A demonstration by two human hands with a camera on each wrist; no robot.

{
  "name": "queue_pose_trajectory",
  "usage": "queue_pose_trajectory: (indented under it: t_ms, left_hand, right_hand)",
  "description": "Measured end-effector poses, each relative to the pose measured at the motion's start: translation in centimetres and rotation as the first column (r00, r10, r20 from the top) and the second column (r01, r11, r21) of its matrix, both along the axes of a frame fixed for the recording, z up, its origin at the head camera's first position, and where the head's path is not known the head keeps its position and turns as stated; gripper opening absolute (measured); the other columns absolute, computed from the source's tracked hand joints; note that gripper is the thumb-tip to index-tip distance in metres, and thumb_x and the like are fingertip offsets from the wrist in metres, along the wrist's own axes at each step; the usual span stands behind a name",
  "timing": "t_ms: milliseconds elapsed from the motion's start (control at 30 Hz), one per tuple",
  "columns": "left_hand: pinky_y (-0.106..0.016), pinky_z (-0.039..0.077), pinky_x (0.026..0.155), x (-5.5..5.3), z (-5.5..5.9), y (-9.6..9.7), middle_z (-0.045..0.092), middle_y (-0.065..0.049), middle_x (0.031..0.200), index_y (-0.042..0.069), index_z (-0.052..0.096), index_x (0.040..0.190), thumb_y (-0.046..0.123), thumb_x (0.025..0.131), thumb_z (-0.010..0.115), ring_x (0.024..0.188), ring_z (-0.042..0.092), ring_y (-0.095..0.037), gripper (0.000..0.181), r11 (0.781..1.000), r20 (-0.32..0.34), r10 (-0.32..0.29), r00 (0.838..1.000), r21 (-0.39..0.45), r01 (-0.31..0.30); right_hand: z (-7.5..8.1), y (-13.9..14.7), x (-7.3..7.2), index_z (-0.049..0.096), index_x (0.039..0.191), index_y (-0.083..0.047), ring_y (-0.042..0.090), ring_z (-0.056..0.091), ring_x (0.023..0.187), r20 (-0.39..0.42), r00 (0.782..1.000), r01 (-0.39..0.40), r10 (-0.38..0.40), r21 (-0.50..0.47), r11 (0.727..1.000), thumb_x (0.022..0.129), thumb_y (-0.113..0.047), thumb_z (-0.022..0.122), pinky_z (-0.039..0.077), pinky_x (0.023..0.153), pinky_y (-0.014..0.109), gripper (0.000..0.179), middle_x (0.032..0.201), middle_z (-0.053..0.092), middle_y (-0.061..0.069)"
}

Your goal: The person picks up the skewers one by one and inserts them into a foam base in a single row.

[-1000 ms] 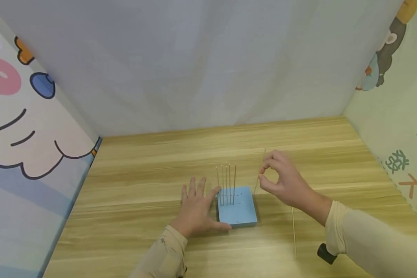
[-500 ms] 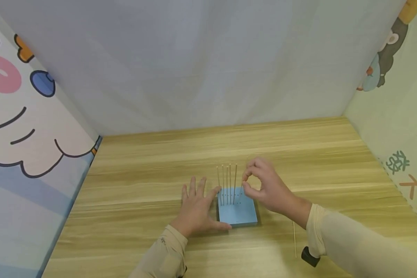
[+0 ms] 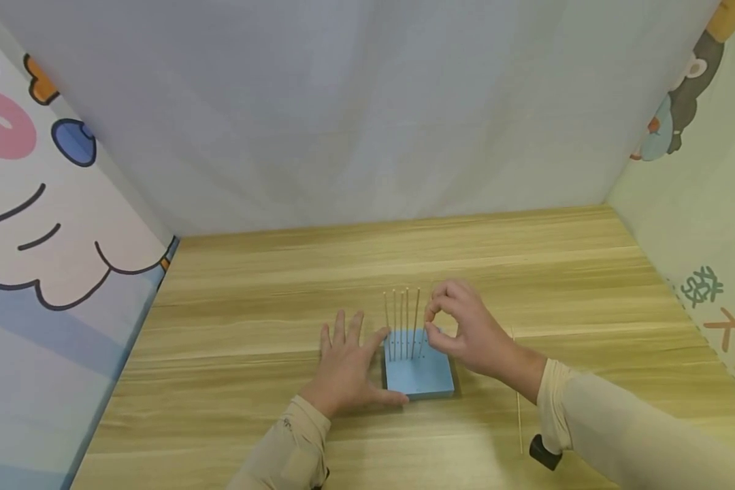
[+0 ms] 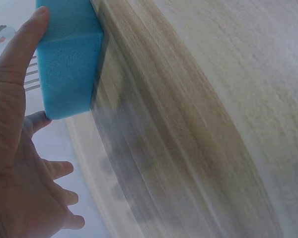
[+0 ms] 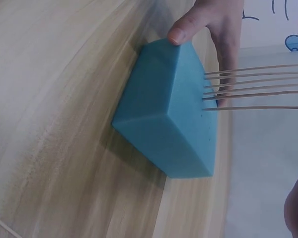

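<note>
A light blue foam block point(image 3: 419, 381) with small holes in its top lies on the table. Several thin wooden sticks point(image 3: 407, 323) stand upright in its left part. My left hand point(image 3: 349, 374) rests beside it with fingers spread, the thumb at the near edge and the index finger at the far left corner of the block point(image 4: 69, 74). Between thumb and index finger, my right hand point(image 3: 474, 333) pinches another stick point(image 5: 253, 107). That stick's lower end meets the block's top at a spot just right of the standing row.
One loose stick point(image 3: 519, 422) lies on the wooden table point(image 3: 251, 286), right of the block and partly under the right forearm. A pale curtain point(image 3: 367, 116) hangs behind the table. Printed panels point(image 3: 704, 224) stand at both sides.
My right hand has moved left with the pinched stick, from right of the block to over it, bringing the stick's lower end onto the top. The left hand and block have stayed put.
</note>
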State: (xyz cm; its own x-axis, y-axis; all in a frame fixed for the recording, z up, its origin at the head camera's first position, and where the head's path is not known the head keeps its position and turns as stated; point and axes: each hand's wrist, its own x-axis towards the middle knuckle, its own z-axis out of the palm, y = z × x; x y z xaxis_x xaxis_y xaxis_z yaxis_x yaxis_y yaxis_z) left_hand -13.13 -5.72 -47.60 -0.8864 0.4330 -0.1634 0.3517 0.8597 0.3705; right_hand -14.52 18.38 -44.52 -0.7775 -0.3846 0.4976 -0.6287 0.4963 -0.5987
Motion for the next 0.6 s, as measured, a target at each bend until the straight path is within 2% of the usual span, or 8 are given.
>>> queue_pose_trajectory:
  t_ms: [433,600]
  left_hand:
    - [-0.077,0.011,0.125,-0.1,0.25,-0.07,0.024,-0.028,0.17,0.024,0.047,0.158,0.074,0.064,0.088,0.157,0.011,-0.059,0.114,1.0,-0.014,-0.001,1.0,-0.011,0.0]
    - [-0.076,0.01,0.125,-0.16,0.01,0.04,0.023,-0.027,0.171,0.024,0.046,0.158,0.075,0.064,0.087,0.157,0.01,-0.058,0.115,1.0,-0.011,-0.002,1.0,-0.02,0.001]
  right_hand:
    - [0.22,-0.54,-0.06,0.063,0.082,-0.015,0.017,0.051,0.095,0.014,1.0,-0.008,0.007,0.057,0.998,0.083,0.0,0.07,0.043,0.088,0.044,0.017,0.095,0.056,-0.002]
    - [0.21,0.15,0.19,0.067,0.089,-0.013,0.02,0.055,0.095,0.045,0.999,0.007,-0.01,0.079,0.997,0.085,-0.003,0.071,0.046,0.087,0.043,0.012,0.098,0.059,0.0]
